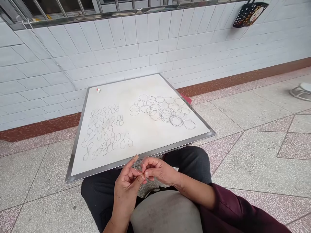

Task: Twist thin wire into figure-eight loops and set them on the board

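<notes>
Just in front of the table's near edge, both hands meet over my lap. My left hand (pixel 128 184) pinches a thin wire loop (pixel 134 164), and a tan wrap covers one of its fingertips. My right hand (pixel 159 171) pinches the same wire, its fingertips against those of the left. On the white table (pixel 136 129), several round wire rings (pixel 175 120) lie overlapping at the right. Several wire pieces twisted into figure-eight shapes (pixel 109 142) lie in rough rows at the left.
A small red and white object (pixel 98 90) lies at the table's far left corner. The table has a metal rim (pixel 145 155) and stands by a tiled wall (pixel 136 48). A patterned bag (pixel 250 14) hangs upper right; a stool (pixel 302 91) stands at the far right.
</notes>
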`<state>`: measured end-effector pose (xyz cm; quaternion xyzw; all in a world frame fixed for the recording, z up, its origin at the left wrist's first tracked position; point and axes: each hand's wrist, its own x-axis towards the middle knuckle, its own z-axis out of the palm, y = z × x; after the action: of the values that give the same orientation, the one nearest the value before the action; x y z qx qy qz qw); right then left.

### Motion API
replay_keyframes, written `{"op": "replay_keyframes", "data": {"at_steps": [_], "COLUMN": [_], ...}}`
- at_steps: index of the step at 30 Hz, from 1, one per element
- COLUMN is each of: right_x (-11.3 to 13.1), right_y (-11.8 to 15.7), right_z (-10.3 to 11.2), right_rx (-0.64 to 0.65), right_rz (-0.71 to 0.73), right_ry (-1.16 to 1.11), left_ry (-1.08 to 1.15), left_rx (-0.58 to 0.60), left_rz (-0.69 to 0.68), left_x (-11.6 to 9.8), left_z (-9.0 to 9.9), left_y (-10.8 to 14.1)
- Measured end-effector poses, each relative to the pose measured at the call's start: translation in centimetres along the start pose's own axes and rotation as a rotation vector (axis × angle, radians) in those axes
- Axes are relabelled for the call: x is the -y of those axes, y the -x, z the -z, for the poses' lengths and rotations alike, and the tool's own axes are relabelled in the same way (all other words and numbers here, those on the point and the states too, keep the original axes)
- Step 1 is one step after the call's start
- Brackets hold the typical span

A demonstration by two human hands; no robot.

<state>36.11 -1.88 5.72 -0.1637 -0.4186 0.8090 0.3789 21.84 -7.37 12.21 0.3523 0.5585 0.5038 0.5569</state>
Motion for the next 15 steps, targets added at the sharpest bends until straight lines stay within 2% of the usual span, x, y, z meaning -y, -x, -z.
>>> {"op": "replay_keyframes", "data": {"at_steps": [5,15], "right_x": [0.10,0.19], "right_y": [0.11,0.06], "right_z": [0.28,0.02], "right_rx": [0.031,-0.039], "right_rz": [-0.041,-0.025], "right_ry": [0.035,0.187], "left_ry": [-0.008,-0.026], "left_rx": [0.054,0.075], "left_rz": [0.038,0.068], "left_x": [0.26,0.33], "left_z": [0.55,0.84], "left_y": [-0.45,-0.52]}}
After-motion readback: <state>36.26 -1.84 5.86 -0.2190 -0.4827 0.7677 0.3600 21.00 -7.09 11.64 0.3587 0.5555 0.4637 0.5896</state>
